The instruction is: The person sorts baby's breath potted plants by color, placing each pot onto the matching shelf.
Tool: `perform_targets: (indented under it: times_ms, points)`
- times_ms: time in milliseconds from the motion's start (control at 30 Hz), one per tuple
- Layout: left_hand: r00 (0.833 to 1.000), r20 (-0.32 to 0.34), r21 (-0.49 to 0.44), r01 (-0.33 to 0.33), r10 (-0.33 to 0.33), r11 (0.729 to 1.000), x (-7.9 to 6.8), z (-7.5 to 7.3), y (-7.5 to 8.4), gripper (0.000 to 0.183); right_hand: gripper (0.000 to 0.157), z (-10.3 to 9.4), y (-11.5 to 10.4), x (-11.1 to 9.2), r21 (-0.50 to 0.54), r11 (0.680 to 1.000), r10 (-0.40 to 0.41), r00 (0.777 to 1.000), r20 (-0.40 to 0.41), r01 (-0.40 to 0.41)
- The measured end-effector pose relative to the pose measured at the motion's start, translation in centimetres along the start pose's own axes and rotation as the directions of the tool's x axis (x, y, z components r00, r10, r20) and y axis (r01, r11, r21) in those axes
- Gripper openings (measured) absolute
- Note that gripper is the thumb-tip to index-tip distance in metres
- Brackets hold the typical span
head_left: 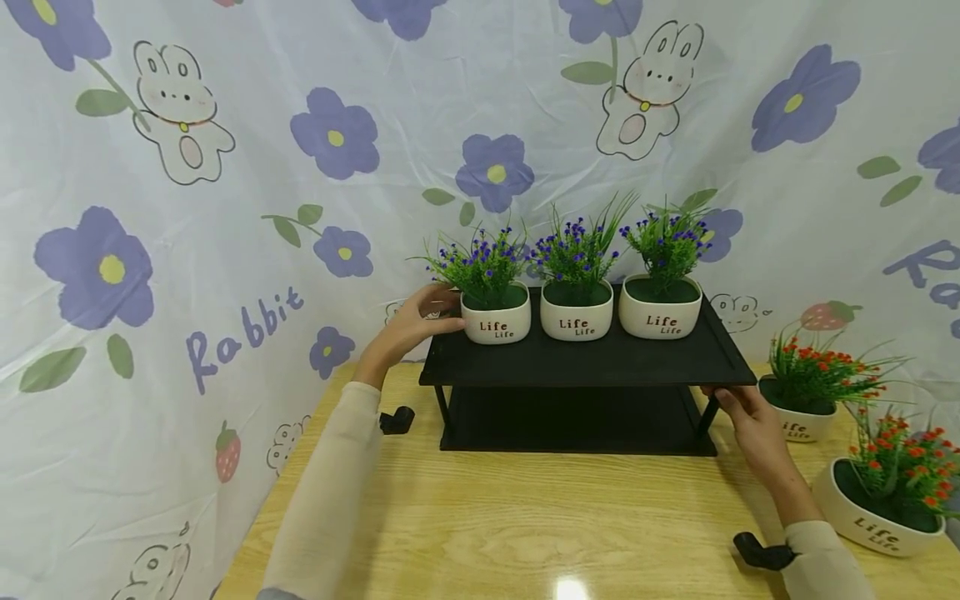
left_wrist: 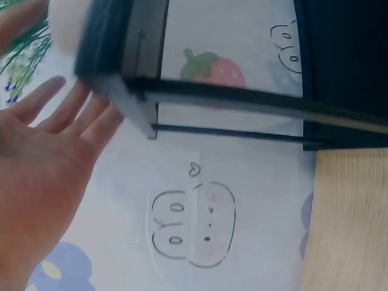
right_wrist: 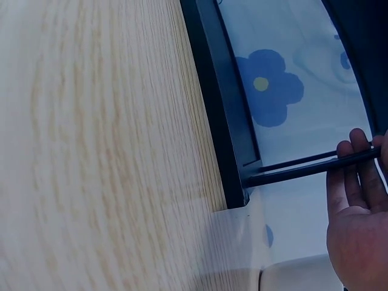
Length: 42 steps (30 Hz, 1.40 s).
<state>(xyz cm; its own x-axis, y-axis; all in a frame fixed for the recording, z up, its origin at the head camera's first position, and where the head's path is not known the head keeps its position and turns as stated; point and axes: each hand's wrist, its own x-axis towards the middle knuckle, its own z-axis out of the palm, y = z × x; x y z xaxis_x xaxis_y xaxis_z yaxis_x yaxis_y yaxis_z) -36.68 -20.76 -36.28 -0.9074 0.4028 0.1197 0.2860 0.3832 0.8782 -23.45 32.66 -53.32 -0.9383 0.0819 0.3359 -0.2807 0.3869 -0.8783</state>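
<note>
A black two-tier shelf stands on the wooden table. Three white pots with purple flowers, the left pot, middle pot and right pot, stand in a row on its top tier. My left hand is at the left pot, thumb by its front side. In the left wrist view, the left hand has extended fingers against the top tier's end. My right hand holds the shelf's right front post just under the top tier; the right wrist view shows its fingers behind that post.
Two white pots with red flowers, one farther pot and one nearer pot, stand on the table to the right of the shelf. A patterned cloth hangs behind. The wooden table extends in front of the shelf.
</note>
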Motion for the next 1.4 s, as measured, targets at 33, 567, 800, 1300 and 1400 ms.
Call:
perform_targets:
  times_ms: [33, 567, 800, 1300, 1400]
  points:
    - [1.0, -0.022, 0.006, -0.022, 0.022, 1.0, -0.4, -0.2, 0.0, 0.075, 0.038, 0.0, 0.0, 0.0, 0.004, 1.0, -0.004, 1.0, 0.003, 0.004]
    - [0.925, -0.358, 0.3, -0.017, 0.129, 0.954, -6.7, 0.3, -7.5, 0.011, 0.042, -0.2, 0.0, -0.1, -0.018, 1.0, 0.005, 1.0, -0.01, -0.005]
    - [0.934, -0.357, 0.138, 0.022, 0.029, 0.99, -8.5, 2.7, -11.0, 0.016, 0.042, -0.1, 0.0, -0.2, -0.006, 1.0, 0.011, 1.0, -0.004, -0.011]
    - [0.969, -0.245, -0.142, -0.046, 0.01, 0.989, -8.4, 8.2, -12.3, 0.035, 0.04, 0.0, 0.2, 0.0, -0.04, 0.999, 0.004, 1.0, -0.023, -0.005]
    - [0.959, -0.282, -0.129, -0.072, 0.033, 0.989, -8.4, 8.6, -12.7, 0.026, 0.04, 0.0, 0.1, 0.0, -0.037, 0.999, 0.003, 1.0, -0.022, -0.004]
